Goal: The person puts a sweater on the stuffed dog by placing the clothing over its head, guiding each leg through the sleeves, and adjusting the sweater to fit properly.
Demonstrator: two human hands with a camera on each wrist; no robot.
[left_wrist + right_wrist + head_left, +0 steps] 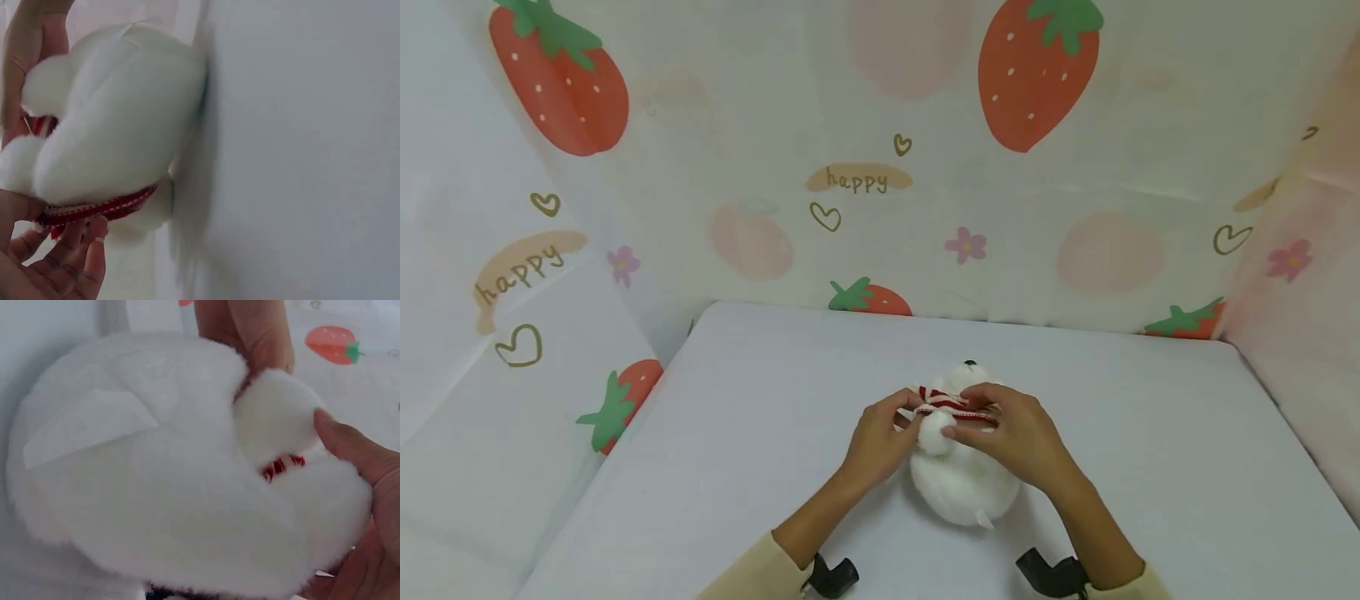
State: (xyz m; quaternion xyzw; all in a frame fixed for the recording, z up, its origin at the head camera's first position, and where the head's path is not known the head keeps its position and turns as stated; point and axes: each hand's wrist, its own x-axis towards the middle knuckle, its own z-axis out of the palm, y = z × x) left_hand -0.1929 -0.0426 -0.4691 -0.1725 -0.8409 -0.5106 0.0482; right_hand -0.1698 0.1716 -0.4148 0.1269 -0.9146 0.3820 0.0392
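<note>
A white plush toy (966,487) with a black nose is on the table, its nose end pointing away from me. Round its neck runs a red-and-white striped knitted scarf (955,407). My left hand (876,442) pinches the scarf at the toy's left side; its other fingers show loosely bent in the left wrist view. On the opposite side, my right hand (1026,437) has its fingers at the scarf and its thumb against a round white paw (278,412). The toy's body hides part of the scarf in the right wrist view.
The white table (760,392) has a back edge meeting a hanging cloth (1030,200) printed with strawberries, hearts and flowers. A white tag (90,425) sticks out from the toy's rear end. Black wrist mounts (833,577) show beside both sleeves.
</note>
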